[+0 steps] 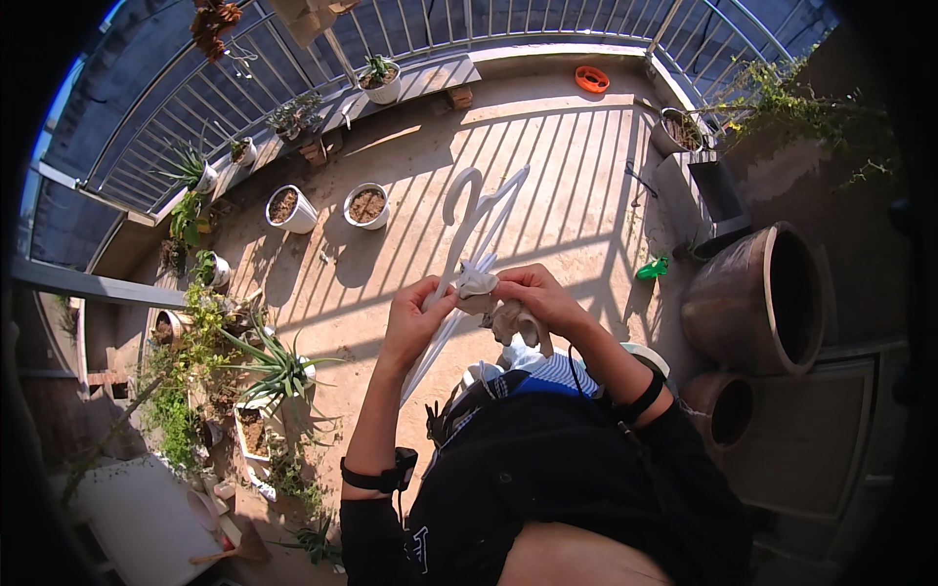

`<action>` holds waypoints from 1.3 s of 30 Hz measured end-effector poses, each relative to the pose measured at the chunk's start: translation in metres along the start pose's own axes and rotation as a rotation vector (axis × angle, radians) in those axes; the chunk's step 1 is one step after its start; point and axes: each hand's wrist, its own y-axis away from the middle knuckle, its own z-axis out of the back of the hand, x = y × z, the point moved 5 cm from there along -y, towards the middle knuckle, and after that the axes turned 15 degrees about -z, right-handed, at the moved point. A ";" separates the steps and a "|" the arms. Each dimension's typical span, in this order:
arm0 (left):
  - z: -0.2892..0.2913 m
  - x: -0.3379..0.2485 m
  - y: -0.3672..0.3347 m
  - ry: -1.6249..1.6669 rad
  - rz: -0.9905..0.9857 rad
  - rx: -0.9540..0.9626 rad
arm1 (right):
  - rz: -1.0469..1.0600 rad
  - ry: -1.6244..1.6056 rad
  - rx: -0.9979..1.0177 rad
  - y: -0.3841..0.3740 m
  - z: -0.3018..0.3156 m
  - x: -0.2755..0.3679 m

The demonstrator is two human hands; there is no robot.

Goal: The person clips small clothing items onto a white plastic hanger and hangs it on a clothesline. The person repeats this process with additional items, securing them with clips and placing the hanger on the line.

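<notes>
Left hand (416,319): thumb and fingertips pinching the left edge of a small, crumpled, pale grey cloth (477,281).
Right hand (543,299): thumb and forefinger pinching the same cloth from its right edge.
The cloth: bunched between the two hands, in front of the person's body.
Beneath the right hand: a tan, bundled fabric piece (515,321) (whether the lower fingers grip it, one cannot tell).
Beside the left hand: a white, slender-barred plastic hanger (432,356), slanting past the cloth, its upper parts above the hands; whether the left hand also grips it cannot be told.

Forearms: one black strap on each, the left strap (376,478) bearing a small dark device.

Floor, beyond the hands: two round white pots of brown soil, one ribbed (301,214), the other (375,221) to its right; an orange oval dish (591,73) near the metal railing.

Right side: a bright green plastic object (653,268); a large, brown, wide-mouthed jar (718,303), tilted; a smaller brown jar (700,398) near it.

Left side: a spiky green aloe plant (277,365), near a rectangular white planter (244,449) of soil.
</notes>
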 end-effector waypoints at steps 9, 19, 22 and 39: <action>0.000 -0.010 -0.001 -0.061 -0.056 0.025 | -0.017 0.006 0.045 -0.001 -0.002 0.013; 0.002 -0.010 0.001 0.013 -0.018 0.098 | -0.133 0.136 -0.023 -0.005 0.005 0.013; 0.005 -0.011 0.002 -0.099 -0.032 0.120 | -0.085 0.056 0.044 0.003 0.002 0.019; -0.004 -0.018 0.003 -0.216 -0.084 0.129 | -0.058 -0.245 0.070 0.027 0.003 0.040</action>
